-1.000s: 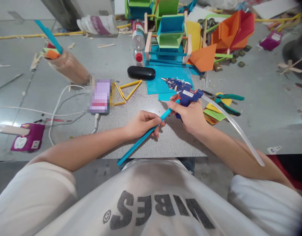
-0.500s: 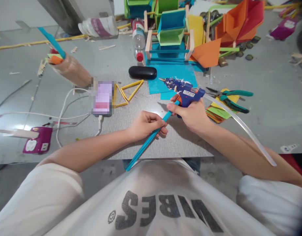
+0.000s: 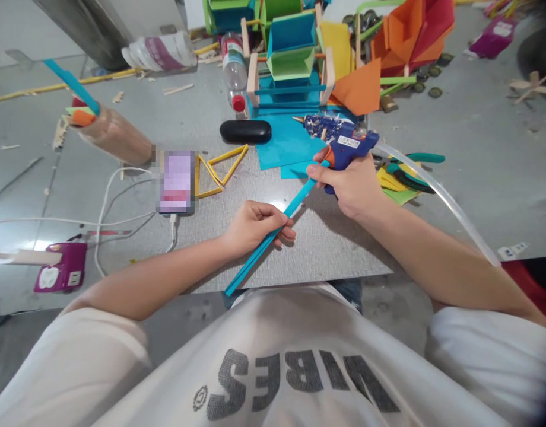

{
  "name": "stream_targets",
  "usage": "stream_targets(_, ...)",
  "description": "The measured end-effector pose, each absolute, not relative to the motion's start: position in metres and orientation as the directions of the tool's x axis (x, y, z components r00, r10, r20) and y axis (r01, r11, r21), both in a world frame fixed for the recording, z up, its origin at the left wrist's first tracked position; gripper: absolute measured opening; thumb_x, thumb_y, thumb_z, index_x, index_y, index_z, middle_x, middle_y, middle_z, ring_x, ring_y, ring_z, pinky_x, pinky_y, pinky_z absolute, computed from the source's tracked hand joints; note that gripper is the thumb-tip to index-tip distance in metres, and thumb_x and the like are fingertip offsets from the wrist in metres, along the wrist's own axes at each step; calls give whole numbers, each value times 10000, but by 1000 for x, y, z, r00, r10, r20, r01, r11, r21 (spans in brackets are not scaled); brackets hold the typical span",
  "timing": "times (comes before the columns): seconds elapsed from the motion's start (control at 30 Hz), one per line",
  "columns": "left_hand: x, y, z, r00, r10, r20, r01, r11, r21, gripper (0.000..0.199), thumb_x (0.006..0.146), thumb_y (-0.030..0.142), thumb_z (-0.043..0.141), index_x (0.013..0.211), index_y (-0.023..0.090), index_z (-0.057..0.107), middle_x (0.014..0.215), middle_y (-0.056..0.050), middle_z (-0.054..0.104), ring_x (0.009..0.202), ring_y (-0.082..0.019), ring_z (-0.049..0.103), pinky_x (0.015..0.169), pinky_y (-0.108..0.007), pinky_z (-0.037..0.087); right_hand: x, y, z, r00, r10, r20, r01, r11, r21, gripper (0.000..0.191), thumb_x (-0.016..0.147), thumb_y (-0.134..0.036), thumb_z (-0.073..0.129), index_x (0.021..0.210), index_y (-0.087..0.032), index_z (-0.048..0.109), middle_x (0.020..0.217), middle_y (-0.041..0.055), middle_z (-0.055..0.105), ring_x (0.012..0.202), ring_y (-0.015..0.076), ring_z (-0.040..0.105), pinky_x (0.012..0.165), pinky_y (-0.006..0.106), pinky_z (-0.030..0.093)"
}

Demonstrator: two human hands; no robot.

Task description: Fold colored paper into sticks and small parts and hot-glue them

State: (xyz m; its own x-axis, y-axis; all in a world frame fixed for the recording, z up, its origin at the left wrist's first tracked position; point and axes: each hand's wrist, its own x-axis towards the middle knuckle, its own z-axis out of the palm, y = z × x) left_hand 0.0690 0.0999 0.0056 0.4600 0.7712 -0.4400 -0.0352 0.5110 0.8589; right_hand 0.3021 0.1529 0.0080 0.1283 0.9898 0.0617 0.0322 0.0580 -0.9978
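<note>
The left hand [image 3: 259, 228] grasps a blue strip [image 3: 301, 194] partway along, thumb pressed against curled fingers, seemingly to steady it; the strip slants between the hands, above the tabletop [image 3: 330, 249], its lower end reaching the near edge. The right hand [image 3: 355, 187] has its fingers wrapped around a glue gun [image 3: 361, 144], while thumb and forefinger also pinch the strip's upper end, probably so one hand can manage both. The gun's nozzle points left over a blue sheet [image 3: 273, 142], likely keeping the hot tip off the skin, and a clear glue stick [image 3: 440, 190] trails from its back above the forearm. Compared with half a second ago, the right hand and gun have moved farther from the left hand, baring more strip between them, and cover more of the pliers [image 3: 410, 178]; the view has shifted slightly too.
</note>
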Motion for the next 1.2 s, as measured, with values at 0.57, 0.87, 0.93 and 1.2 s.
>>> stream_targets(0.57, 66, 101, 8, 474, 768, -430, -65, 518, 853, 301, 829, 380, 897, 896, 97, 819, 849, -163, 862, 756, -260, 862, 606, -276, 651, 327, 174, 14, 236, 971, 18, 29, 11, -1000, 414, 735, -379, 1074, 870, -300, 691, 751, -39, 679, 616, 147, 613, 579, 357, 599)
stream_targets(0.87, 55, 107, 0, 586, 760, -281, -32, 369, 929, 582, 867, 397, 838, 1367, 141, 685, 911, -80, 836, 578, -158, 713, 550, -280, 556, 362, 205, 18, 456, 885, 95, 60, 75, -995, 397, 791, -28, 937, 837, -254, 614, 766, -57, 676, 644, 98, 544, 591, 331, 418)
stream_targets(0.93, 55, 104, 0, 509, 824, -248, 97, 231, 968, 505, 916, 343, 814, 1374, 166, 695, 864, -24, 796, 572, -116, 650, 559, -250, 504, 375, 215, 22, 522, 848, 86, 22, 87, -996, 425, 768, 44, 895, 821, -256, 599, 745, -73, 661, 621, 86, 534, 571, 323, 371)
stream_targets(1.2, 56, 107, 3, 351, 928, -122, 275, 22, 961, 253, 1043, 341, 647, 1114, 167, 817, 660, 26, 603, 598, -117, 513, 588, -263, 377, 386, 213, 45, 602, 797, 58, -69, 124, -990, 318, 919, -2, 788, 815, -249, 617, 688, -74, 626, 553, 90, 473, 569, 340, 365)
